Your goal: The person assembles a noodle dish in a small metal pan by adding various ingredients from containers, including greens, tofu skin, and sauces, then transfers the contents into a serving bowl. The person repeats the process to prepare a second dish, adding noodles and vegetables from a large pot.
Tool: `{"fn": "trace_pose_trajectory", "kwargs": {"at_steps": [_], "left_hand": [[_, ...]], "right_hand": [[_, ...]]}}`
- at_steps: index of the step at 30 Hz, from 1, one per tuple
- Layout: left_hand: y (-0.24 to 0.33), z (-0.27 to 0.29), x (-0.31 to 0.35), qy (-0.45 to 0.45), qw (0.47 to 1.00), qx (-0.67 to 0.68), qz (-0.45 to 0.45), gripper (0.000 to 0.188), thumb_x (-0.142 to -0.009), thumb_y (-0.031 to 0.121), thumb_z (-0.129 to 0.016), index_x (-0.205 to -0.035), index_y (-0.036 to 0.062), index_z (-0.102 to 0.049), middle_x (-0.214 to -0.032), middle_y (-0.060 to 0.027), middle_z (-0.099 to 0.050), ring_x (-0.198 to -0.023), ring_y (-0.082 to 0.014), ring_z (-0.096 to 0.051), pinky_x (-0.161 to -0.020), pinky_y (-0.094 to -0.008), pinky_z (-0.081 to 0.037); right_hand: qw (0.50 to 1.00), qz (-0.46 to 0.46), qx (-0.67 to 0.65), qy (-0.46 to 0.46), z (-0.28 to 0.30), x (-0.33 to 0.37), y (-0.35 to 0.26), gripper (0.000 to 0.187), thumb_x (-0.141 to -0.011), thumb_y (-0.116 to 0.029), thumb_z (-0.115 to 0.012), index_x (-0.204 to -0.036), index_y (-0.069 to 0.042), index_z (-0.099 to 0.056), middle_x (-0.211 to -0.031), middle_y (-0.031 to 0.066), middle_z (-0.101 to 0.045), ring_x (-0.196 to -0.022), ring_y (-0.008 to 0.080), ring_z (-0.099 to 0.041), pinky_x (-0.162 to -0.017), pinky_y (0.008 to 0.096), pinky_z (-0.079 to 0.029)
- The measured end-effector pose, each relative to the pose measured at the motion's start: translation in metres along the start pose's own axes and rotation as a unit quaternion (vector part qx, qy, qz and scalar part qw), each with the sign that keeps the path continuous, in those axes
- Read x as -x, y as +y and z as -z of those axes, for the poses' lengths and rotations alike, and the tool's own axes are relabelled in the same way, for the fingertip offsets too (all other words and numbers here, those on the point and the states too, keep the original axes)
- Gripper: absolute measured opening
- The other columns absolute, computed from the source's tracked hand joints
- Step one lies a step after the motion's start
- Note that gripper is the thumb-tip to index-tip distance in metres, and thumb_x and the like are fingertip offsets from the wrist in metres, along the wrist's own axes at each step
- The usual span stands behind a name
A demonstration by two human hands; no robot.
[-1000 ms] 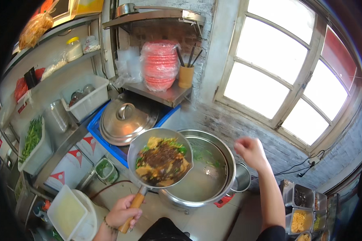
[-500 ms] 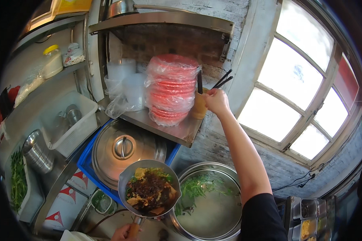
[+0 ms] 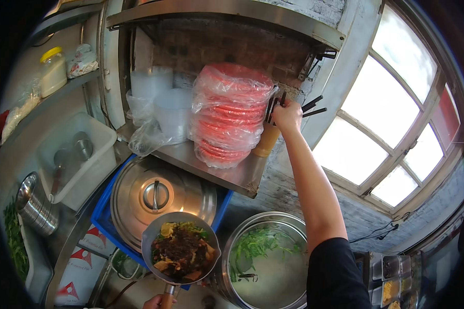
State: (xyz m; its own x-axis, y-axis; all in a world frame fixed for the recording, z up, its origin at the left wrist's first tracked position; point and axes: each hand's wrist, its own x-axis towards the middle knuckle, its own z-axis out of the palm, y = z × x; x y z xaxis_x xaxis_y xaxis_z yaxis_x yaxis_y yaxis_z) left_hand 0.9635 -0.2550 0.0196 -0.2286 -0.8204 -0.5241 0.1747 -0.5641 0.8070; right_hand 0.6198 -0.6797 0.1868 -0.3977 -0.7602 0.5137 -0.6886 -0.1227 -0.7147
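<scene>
We are counting two hands. With the left grip, partly cut off at the lower edge, we are closing our fingers around the wooden handle of one saucepan filled with dark-topped food. The saucepan is hanging left of one large steel pot, where leafy greens are floating, and is overlapping, in our view, one steel lid. With the right grip, we are bending our fingers among at least four black chopsticks at one tan cylindrical holder; we cannot tell which, if any, it is grasping. Along one metal shelf, we are seeing one plastic-wrapped stack of red dishes and two stacks of translucent tubs.
</scene>
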Motion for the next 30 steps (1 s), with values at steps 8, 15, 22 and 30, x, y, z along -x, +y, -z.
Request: {"fn": "trace_pose_trajectory", "kwargs": {"at_steps": [8, 15, 22, 30], "left_hand": [[0.017, 0.004, -0.009, 0.002, 0.997, 0.052, 0.048, 0.034, -0.079, -0.002, -0.054, -0.111, -0.0051, -0.044, -0.060, -0.0091, -0.050, -0.041, -0.0128, -0.046, -0.038, -0.0276, -0.039], [0.017, 0.005, -0.011, 0.000, 0.997, 0.057, 0.060, 0.035, -0.079, -0.003, -0.054, -0.112, -0.0054, -0.043, -0.061, -0.0098, -0.050, -0.042, -0.0128, -0.047, -0.039, -0.0282, -0.040], [0.015, 0.004, -0.015, 0.005, 0.997, 0.053, 0.060, 0.036, -0.078, -0.003, -0.053, -0.112, -0.0060, -0.043, -0.061, -0.0096, -0.050, -0.042, -0.0126, -0.046, -0.039, -0.0279, -0.040], [0.016, 0.000, -0.019, 0.015, 0.996, 0.064, 0.064, 0.034, -0.078, -0.002, -0.053, -0.110, -0.0065, -0.043, -0.060, -0.0096, -0.049, -0.042, -0.0128, -0.046, -0.038, -0.0278, -0.039]], "right_hand": [[0.966, 0.070, 0.232, 0.090, 0.008, 0.001, -0.004, 0.024, -0.075, -0.022, -0.067, -0.085, -0.001, -0.066, -0.084, 0.0201, -0.067, -0.085, 0.0359, -0.064, -0.078, 0.0447, -0.048], [0.991, 0.034, 0.061, 0.116, 0.003, 0.002, -0.014, 0.017, -0.074, -0.014, -0.061, -0.080, 0.001, -0.063, -0.085, 0.0237, -0.065, -0.091, 0.0382, -0.062, -0.083, 0.0422, -0.047], [0.993, 0.008, -0.114, -0.033, -0.015, -0.025, 0.012, 0.040, -0.070, -0.004, -0.050, -0.107, 0.001, -0.064, -0.091, 0.0202, -0.067, -0.078, 0.0296, -0.067, -0.069, 0.0373, -0.053], [0.963, -0.011, -0.179, -0.201, -0.006, -0.046, 0.020, 0.046, -0.072, 0.000, -0.049, -0.116, 0.007, -0.056, -0.078, 0.0151, -0.065, -0.060, 0.0230, -0.067, -0.051, 0.0298, -0.054]]}}
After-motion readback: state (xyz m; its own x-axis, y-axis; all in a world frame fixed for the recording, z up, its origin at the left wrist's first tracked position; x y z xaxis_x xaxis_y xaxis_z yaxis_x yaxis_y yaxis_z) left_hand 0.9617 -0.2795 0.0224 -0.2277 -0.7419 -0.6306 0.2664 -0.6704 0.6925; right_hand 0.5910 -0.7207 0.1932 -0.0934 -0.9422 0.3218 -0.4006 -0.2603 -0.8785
